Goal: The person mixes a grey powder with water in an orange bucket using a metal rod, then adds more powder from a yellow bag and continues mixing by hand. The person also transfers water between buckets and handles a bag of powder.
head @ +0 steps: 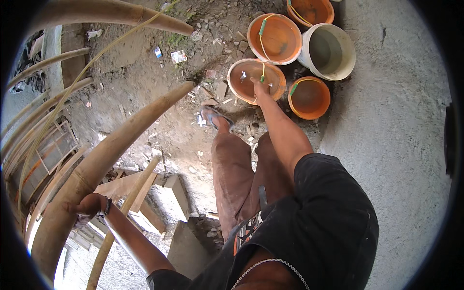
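My left hand (87, 208) lies against a thick bamboo pole (119, 145), the thumb on its upper face and the other fingers partly hidden at its side. My right hand (261, 90) reaches down to an orange bucket (237, 85) and grips its yellow wire handle at the green sleeve (263, 78). Cloudy water seems to fill that bucket, with bright reflections on it. Close around it stand another orange bucket (279, 38), a smaller orange bucket (310, 98) and a whitish bucket (328, 52) holding greyish liquid.
A further orange bucket (313, 11) stands at the top. Rough grey concrete (391, 108) lies to the right. Littered soil (141, 90) spreads ahead, around my sandalled foot (217, 117). More bamboo poles (47, 67) and sawn timber (146, 217) crowd the left side.
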`<state>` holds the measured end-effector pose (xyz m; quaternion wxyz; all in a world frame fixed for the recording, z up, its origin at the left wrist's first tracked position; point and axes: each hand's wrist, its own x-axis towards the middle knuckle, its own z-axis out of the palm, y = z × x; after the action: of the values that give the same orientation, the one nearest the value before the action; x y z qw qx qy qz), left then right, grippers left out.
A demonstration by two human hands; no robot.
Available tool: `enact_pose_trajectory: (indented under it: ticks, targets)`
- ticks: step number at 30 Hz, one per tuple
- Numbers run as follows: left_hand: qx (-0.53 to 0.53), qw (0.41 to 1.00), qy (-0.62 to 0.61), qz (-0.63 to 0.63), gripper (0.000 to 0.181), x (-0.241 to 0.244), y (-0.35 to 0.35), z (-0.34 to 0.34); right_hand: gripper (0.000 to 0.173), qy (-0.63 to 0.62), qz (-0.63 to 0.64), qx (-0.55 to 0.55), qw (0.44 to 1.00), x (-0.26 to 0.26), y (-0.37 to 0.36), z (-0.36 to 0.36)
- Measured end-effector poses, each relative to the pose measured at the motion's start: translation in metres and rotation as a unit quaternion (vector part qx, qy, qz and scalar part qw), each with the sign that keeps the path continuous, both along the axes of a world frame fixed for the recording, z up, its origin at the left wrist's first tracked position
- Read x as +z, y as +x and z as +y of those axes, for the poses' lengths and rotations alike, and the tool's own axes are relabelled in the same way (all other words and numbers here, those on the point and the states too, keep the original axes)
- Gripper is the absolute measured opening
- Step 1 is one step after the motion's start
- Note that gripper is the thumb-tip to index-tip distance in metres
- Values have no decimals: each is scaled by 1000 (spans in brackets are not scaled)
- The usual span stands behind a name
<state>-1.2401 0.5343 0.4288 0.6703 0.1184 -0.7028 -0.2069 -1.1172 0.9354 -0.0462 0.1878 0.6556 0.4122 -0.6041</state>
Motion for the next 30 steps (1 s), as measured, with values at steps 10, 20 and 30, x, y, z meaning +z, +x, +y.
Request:
enact_pose_trajectory:
  ticks: [10, 20, 30]
  targets:
    - [-67, 997, -22, 28, 78, -1, 2, 0, 35, -23, 55, -69, 996, -38, 32, 1]
    - [-94, 994, 17, 53, 76, -2, -9, 5, 52, -5, -5, 51, 999, -44, 16, 5]
    - [-387, 797, 122, -448, 60, -304, 117, 153, 50, 28, 8, 52, 998, -46, 31, 9]
